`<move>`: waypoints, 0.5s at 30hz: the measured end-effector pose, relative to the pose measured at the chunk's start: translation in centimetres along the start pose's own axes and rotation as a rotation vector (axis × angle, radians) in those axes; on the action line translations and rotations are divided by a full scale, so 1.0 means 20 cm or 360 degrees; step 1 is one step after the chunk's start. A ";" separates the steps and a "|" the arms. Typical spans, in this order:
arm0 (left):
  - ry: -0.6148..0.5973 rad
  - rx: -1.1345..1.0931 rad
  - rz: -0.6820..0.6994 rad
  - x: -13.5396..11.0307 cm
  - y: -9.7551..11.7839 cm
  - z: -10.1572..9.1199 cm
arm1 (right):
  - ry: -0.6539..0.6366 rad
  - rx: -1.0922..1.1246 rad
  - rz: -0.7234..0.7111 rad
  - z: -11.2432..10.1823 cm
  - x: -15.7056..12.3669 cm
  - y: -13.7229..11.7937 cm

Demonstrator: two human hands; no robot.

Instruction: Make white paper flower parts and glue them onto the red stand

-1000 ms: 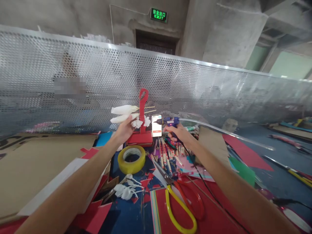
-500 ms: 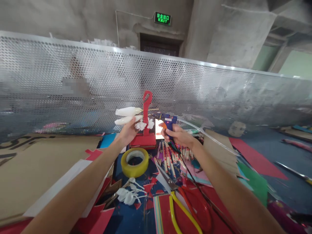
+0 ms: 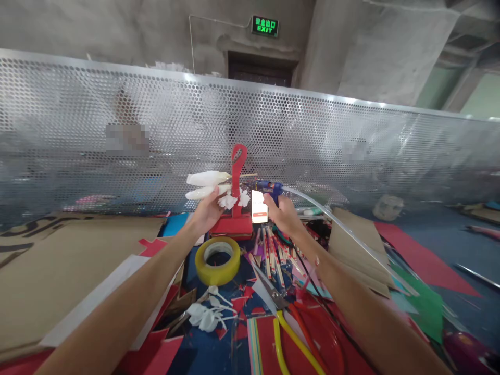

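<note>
Setting: a craft table strewn with coloured paper scraps, seen from the person's head, both bare forearms reaching to the centre of the frame.

Left hand: the left hand [image 3: 207,211], just left of centre, is clenched around two white tapered buds [image 3: 205,179] on thin wooden sticks. The buds point left and the sticks run right, across the upright.

Stand: a red stand with a looped top [image 3: 236,172] rises from a flat red base at centre. The sticks lie against its upright, and the grip seems meant to keep them level there.

Right hand: the right hand [image 3: 282,212], just right of centre, grasps the handle of a blue hot-glue gun [image 3: 269,186]. Its nozzle points left, near where sticks and upright meet.

Glue stick: a long clear glue stick [image 3: 336,221] trails from the back of the gun toward the right.

Phone: a small lit phone [image 3: 259,207] stands between the stand and the right hand.

Containers: no box, tray or bowl shows, and supplies lie loose.

Loose supplies: a yellow roll of tape [image 3: 203,263] and small white paper pieces [image 3: 205,315] lie below centre. Beside them are a spread of wrapped wooden sticks [image 3: 273,255] and scissors with yellow and red handles [image 3: 278,302].

Surroundings: brown cardboard sheets [image 3: 58,260] lie at lower left. A perforated metal screen [image 3: 351,135] crosses the upper half of the frame.
</note>
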State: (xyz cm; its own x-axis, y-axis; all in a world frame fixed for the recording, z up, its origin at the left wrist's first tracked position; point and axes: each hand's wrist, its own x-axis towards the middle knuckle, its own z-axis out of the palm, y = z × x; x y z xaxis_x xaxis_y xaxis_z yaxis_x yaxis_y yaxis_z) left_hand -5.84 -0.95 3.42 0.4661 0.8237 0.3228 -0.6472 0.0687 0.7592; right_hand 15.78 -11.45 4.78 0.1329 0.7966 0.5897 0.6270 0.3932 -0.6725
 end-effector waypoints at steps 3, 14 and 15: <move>-0.0042 0.0008 0.0032 0.00 0.00 0.01 | 0.0047 -0.0075 -0.0022 0.01 0.00 -0.01; -0.0027 0.0013 0.0031 0.00 0.00 0.00 | 0.0119 -0.0188 -0.0068 0.03 0.01 -0.01; -0.0033 0.0017 0.0030 0.00 0.00 0.00 | 0.0123 -0.0182 -0.0052 0.03 0.01 0.00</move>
State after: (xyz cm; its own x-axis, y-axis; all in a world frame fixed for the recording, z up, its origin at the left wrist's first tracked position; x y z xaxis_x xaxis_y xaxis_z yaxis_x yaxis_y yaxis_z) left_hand -5.84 -1.04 3.44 0.4662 0.8130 0.3487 -0.6497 0.0472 0.7587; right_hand 15.33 -11.10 4.65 0.1667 0.7446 0.6463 0.7148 0.3602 -0.5994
